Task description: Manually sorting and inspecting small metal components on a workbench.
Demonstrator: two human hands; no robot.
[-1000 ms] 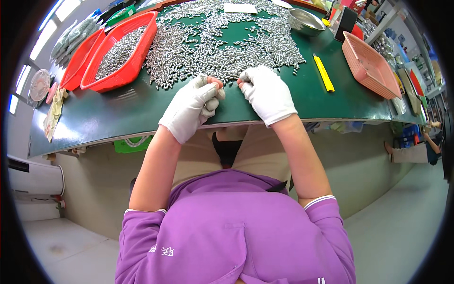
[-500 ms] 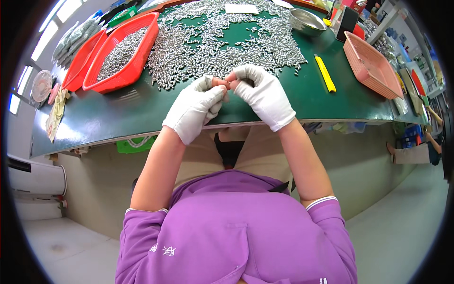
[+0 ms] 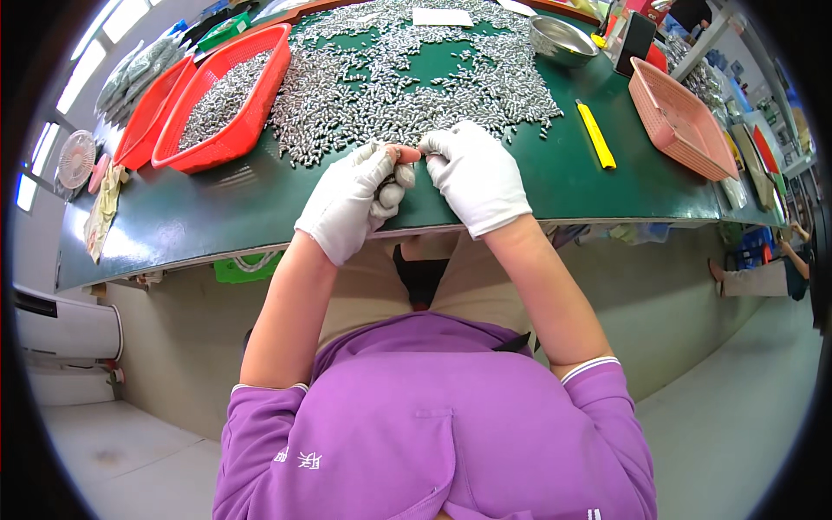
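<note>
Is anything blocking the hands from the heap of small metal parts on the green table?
Nothing visible does. The left hand and right hand meet at the near edge of the heap of small metal parts, fingertips together right at it; whether they pinch a part cannot be told.

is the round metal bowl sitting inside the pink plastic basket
No, the round metal bowl stands on the green table, apart from the pink plastic basket to its right.
</note>
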